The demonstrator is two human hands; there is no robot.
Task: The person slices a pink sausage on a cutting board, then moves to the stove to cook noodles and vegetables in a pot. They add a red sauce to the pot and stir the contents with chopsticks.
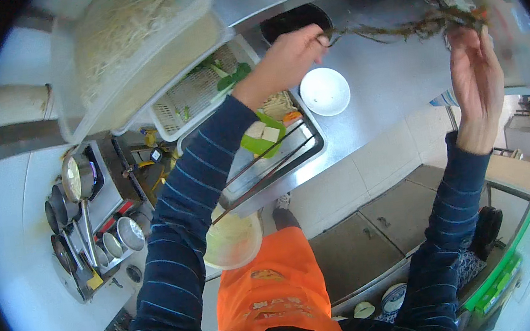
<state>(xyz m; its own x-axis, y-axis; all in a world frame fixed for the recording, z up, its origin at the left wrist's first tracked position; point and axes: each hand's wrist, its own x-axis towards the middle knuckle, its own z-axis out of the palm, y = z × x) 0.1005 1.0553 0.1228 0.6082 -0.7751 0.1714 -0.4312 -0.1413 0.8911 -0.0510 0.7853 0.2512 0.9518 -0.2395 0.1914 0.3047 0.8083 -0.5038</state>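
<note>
Between my hands, above the steel counter [371, 72], stretches a dark green-brown, stringy strand [391, 31] that looks like seaweed or a dried plant. My left hand [294, 53] pinches its left end. The raised right hand [475, 70], palm showing, holds the other end between thumb and fingers. A white bowl [325, 91] with small specks stands below my left hand. Left of it, a steel tray [288, 156] holds noodle-like strips [278, 106], pale blocks on a green dish [260, 141] and long chopsticks [270, 165].
A white basket [167, 110] with leafy greens and a large plastic tub [140, 81] of pale strands stand at the left. Pans and pots [79, 175] sit further left. A pale round container [234, 241] is by the orange apron. Cabinet doors [356, 253] lie below right.
</note>
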